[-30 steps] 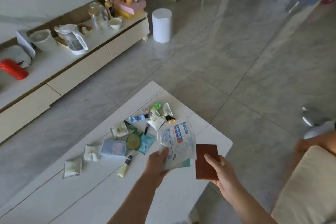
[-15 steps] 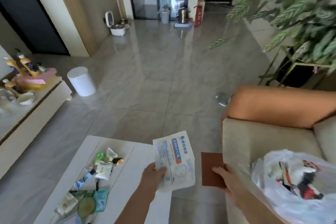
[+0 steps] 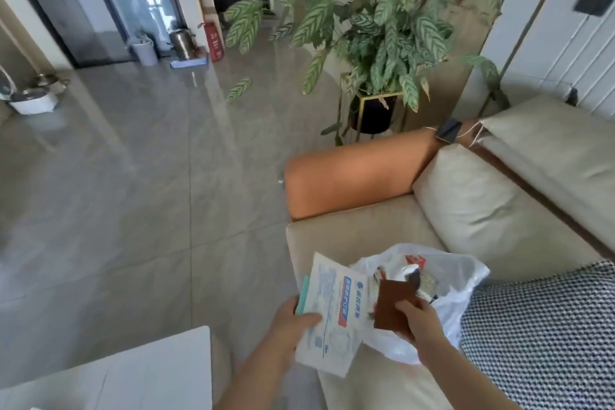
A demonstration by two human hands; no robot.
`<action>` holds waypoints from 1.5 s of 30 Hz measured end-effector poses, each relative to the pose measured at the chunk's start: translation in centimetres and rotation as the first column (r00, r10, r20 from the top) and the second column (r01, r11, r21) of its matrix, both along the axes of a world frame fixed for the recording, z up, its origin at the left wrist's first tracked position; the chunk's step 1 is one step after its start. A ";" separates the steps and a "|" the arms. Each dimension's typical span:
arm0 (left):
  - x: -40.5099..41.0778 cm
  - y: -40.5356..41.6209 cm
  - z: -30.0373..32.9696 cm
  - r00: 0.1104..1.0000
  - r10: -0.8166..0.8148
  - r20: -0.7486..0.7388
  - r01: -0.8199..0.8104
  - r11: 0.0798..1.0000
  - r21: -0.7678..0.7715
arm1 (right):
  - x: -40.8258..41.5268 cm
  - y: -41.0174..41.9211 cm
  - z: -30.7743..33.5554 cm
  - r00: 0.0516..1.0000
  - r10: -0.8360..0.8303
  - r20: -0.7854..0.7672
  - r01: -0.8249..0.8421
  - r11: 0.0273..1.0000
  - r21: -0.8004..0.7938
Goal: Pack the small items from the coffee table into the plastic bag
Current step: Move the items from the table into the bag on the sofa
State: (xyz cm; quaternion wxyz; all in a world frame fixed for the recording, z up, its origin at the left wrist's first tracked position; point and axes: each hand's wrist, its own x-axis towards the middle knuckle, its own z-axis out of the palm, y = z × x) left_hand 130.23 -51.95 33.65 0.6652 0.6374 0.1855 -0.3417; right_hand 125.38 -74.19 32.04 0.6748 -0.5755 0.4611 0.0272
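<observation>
Landmark: the white plastic bag [image 3: 442, 280], lying mouth-up on the beige sofa seat [image 3: 352, 236].

Step in hand, as I judge it: dropping two flat items into the bag. To do it well, feed them one at a time. The bag mouth is slack and partly collapsed, so the leading edge of each item should go in over the near rim, angled down, not laid flat across the opening where it would bridge the rim and slide off. The wide packet may want a tilt or slight bend to clear the mouth. A free finger hooking the rim open would help. Contents already sit inside, so push the new items to one side rather than on top of them.

Left of the bag: a corner of the coffee table [image 3: 159, 373], well apart from it; no small items show on that corner.

Just left of the bag mouth: left hand [image 3: 293, 319], thumb curled over the near face of a white printed sachet packet [image 3: 336, 303], with a teal packet [image 3: 302, 293] behind it. Packets stand near upright, top edges beside the bag rim. Forearm rises from the lower frame edge, wrist straight.

Over the bag's near rim: right hand [image 3: 419, 319] pinching a brown flat card-like item [image 3: 394, 303] by its lower corner, thumb on the front face, the item tilted with its upper edge at the opening.
</observation>
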 end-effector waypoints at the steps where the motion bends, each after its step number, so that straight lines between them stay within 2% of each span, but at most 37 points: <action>1: 0.5 -2.0 -0.2 1.000 -0.026 -0.007 0.026 1.000 0.010 | 0.3 -1.4 -0.2 1.000 -0.019 -0.009 0.019 1.000 0.001; 4: 2.2 -7.5 -1.4 0.994 -0.113 -0.014 0.113 0.991 0.076 | 1.3 -5.1 -0.7 0.998 -0.051 -0.038 0.050 0.999 -0.014; 9: 5.1 -15.2 -3.2 0.937 -0.314 0.152 0.257 0.916 0.308 | 3.4 -10.0 -3.0 0.991 -0.079 -0.111 0.071 0.995 -0.070; 11: 6.3 -17.8 -4.6 0.910 -0.381 0.163 0.299 0.876 0.378 | 4.3 -11.3 -4.3 0.987 -0.087 -0.134 0.074 0.993 -0.096; 14: 7.8 -20.8 -7.2 0.856 -0.497 0.140 0.381 0.791 0.479 | 5.6 -12.8 -6.3 0.980 -0.064 -0.189 0.036 0.988 -0.148; 17: 9.0 -22.7 -9.8 0.803 -0.590 0.082 0.453 0.694 0.559 | 6.8 -13.9 -8.2 0.950 0.015 -0.312 -0.090 0.970 -0.228; 21: 10.0 -24.3 -12.5 0.765 -0.644 -0.010 0.522 0.610 0.596 | 8.3 -14.8 -10.7 0.915 0.093 -0.393 -0.209 0.942 -0.262; 24: 10.2 -24.7 -14.0 0.743 -0.667 -0.058 0.576 0.593 0.563 | 9.1 -15.0 -12.3 0.904 0.130 -0.408 -0.240 0.943 -0.232; 28: 9.9 -24.1 -14.6 0.735 -0.674 -0.078 0.545 0.517 0.660 | 8.8 -15.0 -13.4 0.885 0.134 -0.445 -0.264 0.933 -0.245; 32: 8.9 -22.3 -13.7 0.706 -0.703 -0.091 0.528 0.436 0.729 | 9.0 -14.1 -13.0 0.854 0.238 -0.463 -0.397 0.873 -0.284; 35: 7.2 -20.7 -12.5 0.715 -0.687 -0.129 0.587 0.491 0.643 | 8.5 -12.7 -12.3 0.910 0.249 -0.331 -0.351 0.889 -0.294; 36: 6.5 -20.1 -12.0 0.732 -0.669 -0.128 0.589 0.526 0.613 | 7.9 -12.0 -12.0 0.888 0.316 -0.335 -0.415 0.863 -0.288; 39: 4.6 -18.0 -10.2 0.803 -0.584 -0.119 0.544 0.636 0.547 | 6.4 -9.5 -11.0 0.771 0.531 -0.352 -0.616 0.762 -0.202; 42: 3.2 -14.8 -8.4 0.832 -0.548 -0.085 0.495 0.665 0.560 | 6.1 -6.4 -9.2 0.643 0.679 -0.353 -0.761 0.617 -0.200; 45: 1.8 -10.5 -7.2 0.875 -0.481 -0.050 0.422 0.709 0.566 | 6.2 -2.6 -7.4 0.548 0.748 -0.375 -0.837 0.492 -0.240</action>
